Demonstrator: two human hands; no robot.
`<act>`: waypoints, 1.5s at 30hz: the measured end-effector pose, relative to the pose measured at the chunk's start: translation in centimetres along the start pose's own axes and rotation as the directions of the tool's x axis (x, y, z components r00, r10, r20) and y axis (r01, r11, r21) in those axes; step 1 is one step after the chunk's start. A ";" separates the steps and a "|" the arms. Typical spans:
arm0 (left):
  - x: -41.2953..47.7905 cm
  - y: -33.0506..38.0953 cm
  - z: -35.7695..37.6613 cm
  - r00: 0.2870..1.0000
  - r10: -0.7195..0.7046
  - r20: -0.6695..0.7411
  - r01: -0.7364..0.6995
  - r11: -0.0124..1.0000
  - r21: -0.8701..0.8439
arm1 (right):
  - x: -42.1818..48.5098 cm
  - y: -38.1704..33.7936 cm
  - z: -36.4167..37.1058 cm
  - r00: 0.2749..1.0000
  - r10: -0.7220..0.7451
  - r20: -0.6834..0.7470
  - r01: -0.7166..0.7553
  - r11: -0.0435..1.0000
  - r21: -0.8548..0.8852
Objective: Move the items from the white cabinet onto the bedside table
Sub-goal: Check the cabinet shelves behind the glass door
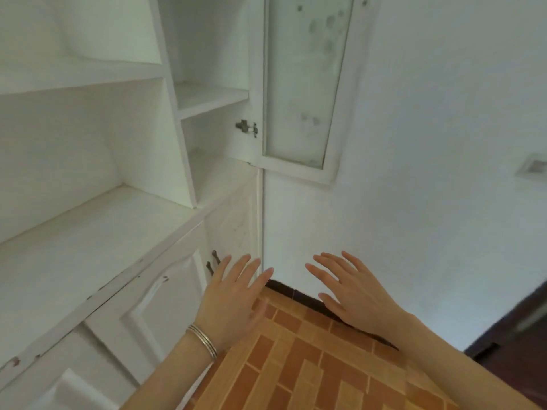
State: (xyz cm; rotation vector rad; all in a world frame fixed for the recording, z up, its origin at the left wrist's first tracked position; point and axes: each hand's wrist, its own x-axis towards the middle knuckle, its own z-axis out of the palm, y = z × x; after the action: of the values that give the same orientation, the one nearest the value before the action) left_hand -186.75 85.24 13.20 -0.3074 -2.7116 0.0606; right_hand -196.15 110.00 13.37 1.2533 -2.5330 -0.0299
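Note:
The white cabinet (97, 232) fills the left half of the view, with bare open shelves and a wide ledge above its lower doors. No items show on the shelves that I can see. My left hand (233, 294), with thin bangles on the wrist, hovers flat with fingers spread in front of the lower doors, near two dark handles (212, 263). My right hand (352, 291) is held out beside it over the floor, fingers apart and holding nothing. The bedside table is out of view.
A glass-panelled cabinet door (299, 84) stands swung open at upper centre, against the white wall (429, 173). Orange-brown brick-pattern tiles (296, 368) cover the floor below. A dark doorway or piece of furniture (515, 329) sits at the lower right.

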 end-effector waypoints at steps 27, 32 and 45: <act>36.8 -4.9 7.2 0.973 0.055 -0.225 -0.031 0.993 0.110 | 22.5 35.3 1.4 0.913 -0.217 -0.345 0.147 0.965 -0.217; 39.9 -6.6 8.7 0.970 0.038 -0.240 -0.006 0.992 0.129 | 27.1 39.2 1.8 0.860 -0.330 -0.390 0.252 0.938 -0.240; 43.5 -7.9 9.7 0.950 -0.231 -0.208 0.279 0.928 0.246 | 38.9 45.9 4.4 0.487 -0.740 -0.464 0.599 0.670 -0.439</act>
State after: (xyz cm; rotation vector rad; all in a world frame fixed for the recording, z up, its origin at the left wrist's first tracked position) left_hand -231.04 87.25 22.10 0.1196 -2.5017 0.3136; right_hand -254.90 107.49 26.77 1.7383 -1.3133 -0.0661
